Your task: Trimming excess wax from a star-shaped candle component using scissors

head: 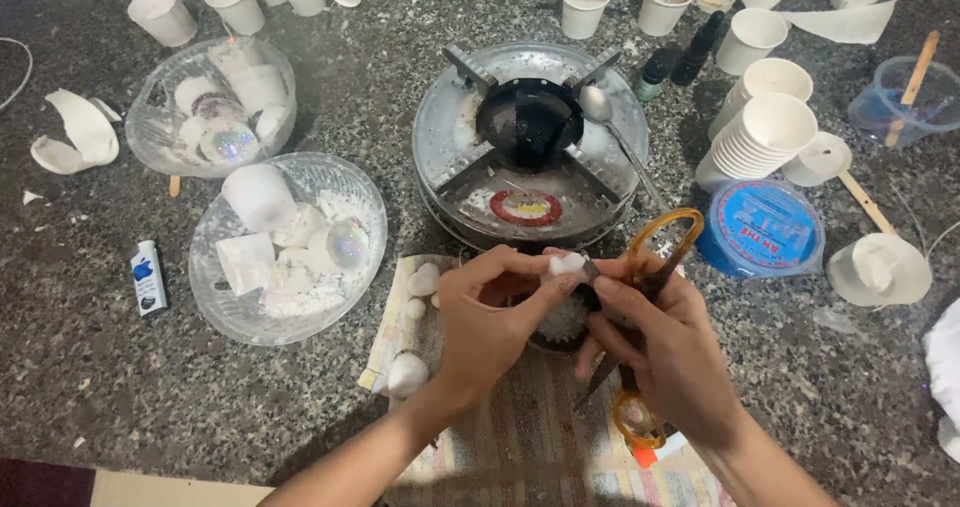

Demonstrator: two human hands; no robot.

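My left hand (490, 317) pinches a small white wax chunk (567, 264) between thumb and fingers, just above a small dark container (562, 327) with white flakes in it. My right hand (665, 352) grips a pair of orange-handled scissors (650, 267); one loop sticks up past my fingers and the other loop (637, 420) hangs below my palm. The scissor tips meet the white chunk. Both hands hover over a striped cloth (500, 417) with several white wax lumps (408, 372) on its left side.
A round metal burner stand (450, 117) with a dark pot and a spoon sits beyond my hands. Two clear bowls (215, 287) of white wax pieces lie at left, near a small lighter (148, 277). Paper cups (765, 132), wooden sticks and a blue lid (762, 229) crowd the right.
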